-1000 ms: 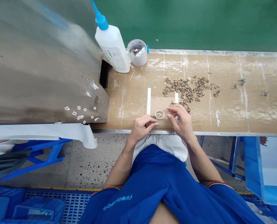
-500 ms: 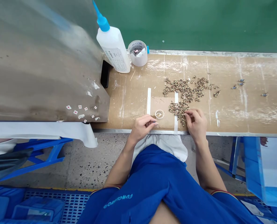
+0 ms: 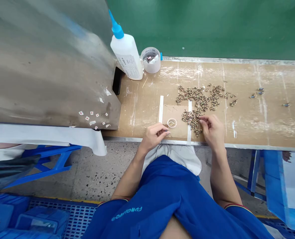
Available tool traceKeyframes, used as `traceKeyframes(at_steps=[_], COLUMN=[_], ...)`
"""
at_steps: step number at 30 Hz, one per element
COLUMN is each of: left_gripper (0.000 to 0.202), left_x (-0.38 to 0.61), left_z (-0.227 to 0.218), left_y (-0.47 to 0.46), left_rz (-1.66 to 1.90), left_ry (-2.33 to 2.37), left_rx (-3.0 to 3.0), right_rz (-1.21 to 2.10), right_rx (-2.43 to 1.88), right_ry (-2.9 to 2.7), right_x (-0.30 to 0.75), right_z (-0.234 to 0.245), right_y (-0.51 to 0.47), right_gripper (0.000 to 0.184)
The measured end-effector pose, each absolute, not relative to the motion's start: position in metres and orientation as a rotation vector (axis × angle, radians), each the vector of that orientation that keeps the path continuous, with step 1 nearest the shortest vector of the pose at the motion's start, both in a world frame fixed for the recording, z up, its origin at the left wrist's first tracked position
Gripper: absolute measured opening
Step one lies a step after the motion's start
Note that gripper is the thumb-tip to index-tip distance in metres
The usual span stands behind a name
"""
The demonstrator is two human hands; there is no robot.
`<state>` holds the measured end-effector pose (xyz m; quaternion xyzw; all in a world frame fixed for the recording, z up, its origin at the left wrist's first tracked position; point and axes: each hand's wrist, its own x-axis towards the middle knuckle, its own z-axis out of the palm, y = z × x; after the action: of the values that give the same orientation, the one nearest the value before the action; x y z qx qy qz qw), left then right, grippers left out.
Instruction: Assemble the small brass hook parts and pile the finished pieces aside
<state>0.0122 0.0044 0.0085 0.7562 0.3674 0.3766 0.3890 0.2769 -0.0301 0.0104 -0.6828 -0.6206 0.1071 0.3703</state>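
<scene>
My left hand [image 3: 153, 135] is closed in a pinch at the table's front edge, with a tiny dark piece between thumb and forefinger, too small to name. Just beyond its fingertips stands a small round clear cup [image 3: 172, 122] with a pale, thin curl inside. My right hand [image 3: 213, 131] pinches at the right edge of a pile of small brass-coloured metal parts [image 3: 192, 119]; whatever sits between its fingertips is too small to make out. A larger heap of the same parts [image 3: 199, 98] spreads behind that pile.
A white bottle [image 3: 129, 59] with a blue nozzle and a tape roll [image 3: 151, 60] holding scraps stand at the back left. Left of them is a metal housing [image 3: 50, 73]. White tape strips [image 3: 160, 109] cross the cardboard. Blue-tipped pieces [image 3: 260, 93] lie far right.
The whole view has shifted slightly, so the table sits a little further right. Both hands keep nearly the same pinched pose and place beside the cup and the pile.
</scene>
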Motion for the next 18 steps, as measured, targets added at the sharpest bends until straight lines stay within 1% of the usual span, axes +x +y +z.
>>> traceKeyframes(at_steps=[4, 8, 13, 18], left_gripper=[0.019, 0.019, 0.02, 0.019], left_x=[0.012, 0.011, 0.011, 0.011], left_z=[0.009, 0.009, 0.009, 0.01], left_y=[0.004, 0.004, 0.004, 0.004], left_rz=[0.949, 0.96, 0.96, 0.951], left_ry=[0.947, 0.929, 0.937, 0.935], left_rx=[1.908, 1.907, 1.908, 1.912], right_rz=[0.314, 0.278, 0.246, 0.308], right_rx=[-1.758, -1.792, -1.871, -1.94], right_ry=[-1.521, -1.523, -1.481, -1.476], right_x=[0.278, 0.285, 0.299, 0.304], right_z=[0.016, 0.02, 0.015, 0.015], right_y=[-0.029, -0.028, -0.032, -0.039], right_gripper=[0.017, 0.02, 0.016, 0.017])
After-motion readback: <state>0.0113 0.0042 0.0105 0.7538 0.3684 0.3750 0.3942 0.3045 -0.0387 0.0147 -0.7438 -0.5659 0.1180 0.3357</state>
